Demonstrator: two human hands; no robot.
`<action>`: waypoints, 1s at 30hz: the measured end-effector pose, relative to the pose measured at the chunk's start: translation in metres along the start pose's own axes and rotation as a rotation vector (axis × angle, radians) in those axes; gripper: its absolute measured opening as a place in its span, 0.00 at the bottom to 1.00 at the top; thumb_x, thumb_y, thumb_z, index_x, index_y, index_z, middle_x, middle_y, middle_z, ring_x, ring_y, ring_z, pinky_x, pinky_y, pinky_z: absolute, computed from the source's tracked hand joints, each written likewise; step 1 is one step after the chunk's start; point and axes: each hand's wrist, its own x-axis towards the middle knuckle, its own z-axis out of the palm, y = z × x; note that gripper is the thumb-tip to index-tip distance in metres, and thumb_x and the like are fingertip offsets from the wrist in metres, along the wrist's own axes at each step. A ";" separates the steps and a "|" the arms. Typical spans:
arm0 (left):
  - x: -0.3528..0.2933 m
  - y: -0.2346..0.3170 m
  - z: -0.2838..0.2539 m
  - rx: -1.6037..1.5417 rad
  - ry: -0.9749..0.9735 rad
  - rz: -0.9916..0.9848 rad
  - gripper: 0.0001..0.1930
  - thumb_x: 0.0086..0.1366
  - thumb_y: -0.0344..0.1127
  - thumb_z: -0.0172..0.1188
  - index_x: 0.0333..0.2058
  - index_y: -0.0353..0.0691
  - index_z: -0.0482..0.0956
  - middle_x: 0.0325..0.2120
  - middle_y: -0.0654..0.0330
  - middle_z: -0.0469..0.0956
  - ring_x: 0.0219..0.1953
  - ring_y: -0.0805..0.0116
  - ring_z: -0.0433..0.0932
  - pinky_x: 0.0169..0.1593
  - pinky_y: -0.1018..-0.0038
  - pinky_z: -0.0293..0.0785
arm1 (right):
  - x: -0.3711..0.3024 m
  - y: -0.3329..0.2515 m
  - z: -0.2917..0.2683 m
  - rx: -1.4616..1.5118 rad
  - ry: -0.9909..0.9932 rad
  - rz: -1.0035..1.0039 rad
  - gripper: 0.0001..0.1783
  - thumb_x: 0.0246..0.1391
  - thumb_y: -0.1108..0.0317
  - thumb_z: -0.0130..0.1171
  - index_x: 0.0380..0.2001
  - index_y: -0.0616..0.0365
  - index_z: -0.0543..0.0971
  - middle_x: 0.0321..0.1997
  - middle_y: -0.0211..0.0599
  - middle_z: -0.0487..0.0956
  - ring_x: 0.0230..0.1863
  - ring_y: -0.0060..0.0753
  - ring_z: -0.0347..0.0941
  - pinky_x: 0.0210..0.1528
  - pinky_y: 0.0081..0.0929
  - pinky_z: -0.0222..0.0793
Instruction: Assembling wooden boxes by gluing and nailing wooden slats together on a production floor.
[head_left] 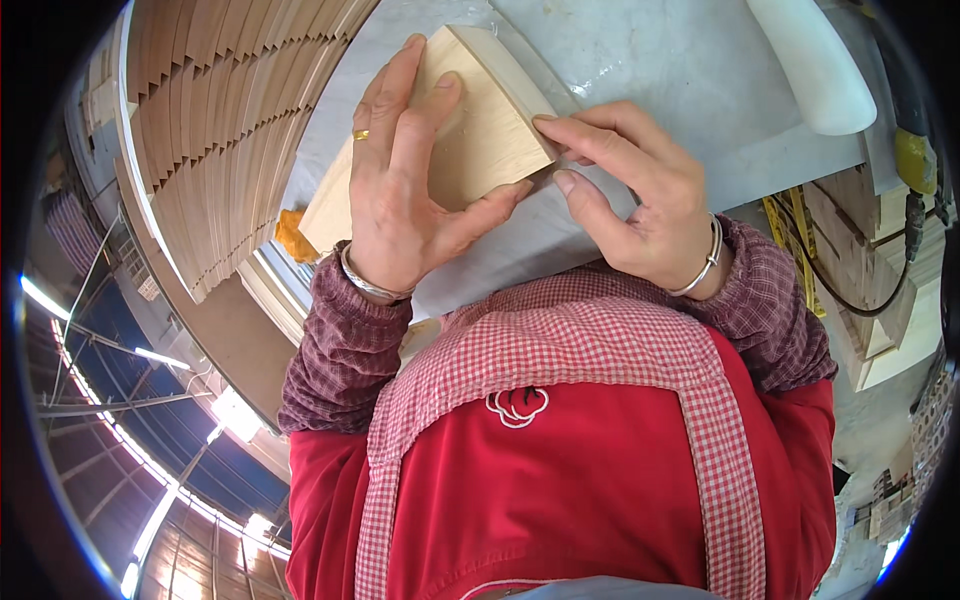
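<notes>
A pale wooden piece [490, 130], long and thick like a block or shallow box, lies slanted on the grey work surface. My left hand [395, 190] spans it, with the fingers stretched over the top and the thumb along its near edge; part of the wood is hidden beneath. At the piece's right corner, my right hand [640, 180] has its thumb and index finger close together. They seem to pinch clear plastic film [535, 70], which shows along the right side of the wood. Its exact edge between the fingers is hard to make out.
Tall stacks of thin wooden strips [230, 110] stand at the left. A crumpled orange thing [295, 237] lies near my left wrist. Upper right holds a smooth white rounded object [815, 70]. A black and yellow tool [915, 165] with a cable hangs beside wooden boards [870, 280].
</notes>
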 end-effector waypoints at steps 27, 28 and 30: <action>-0.001 -0.010 -0.003 -0.008 0.035 -0.076 0.34 0.45 0.56 0.66 0.47 0.39 0.75 0.57 0.42 0.59 0.54 0.44 0.62 0.54 0.56 0.61 | 0.033 -0.005 0.009 -0.228 -0.106 -0.055 0.18 0.41 0.74 0.61 0.40 0.62 0.77 0.33 0.36 0.73 0.23 0.27 0.66 0.24 0.19 0.64; -0.001 -0.012 -0.002 -0.021 0.042 -0.067 0.33 0.46 0.56 0.65 0.47 0.39 0.75 0.57 0.41 0.59 0.53 0.44 0.62 0.54 0.56 0.61 | 0.034 -0.007 0.009 -0.239 -0.118 -0.045 0.18 0.41 0.74 0.61 0.41 0.62 0.77 0.33 0.36 0.73 0.23 0.28 0.66 0.24 0.19 0.64; -0.001 -0.015 -0.002 -0.049 0.056 -0.048 0.32 0.48 0.57 0.63 0.45 0.38 0.76 0.56 0.41 0.60 0.52 0.44 0.62 0.54 0.56 0.61 | 0.037 -0.009 0.008 -0.262 -0.142 -0.024 0.19 0.41 0.75 0.60 0.41 0.62 0.77 0.33 0.37 0.73 0.24 0.28 0.66 0.24 0.20 0.64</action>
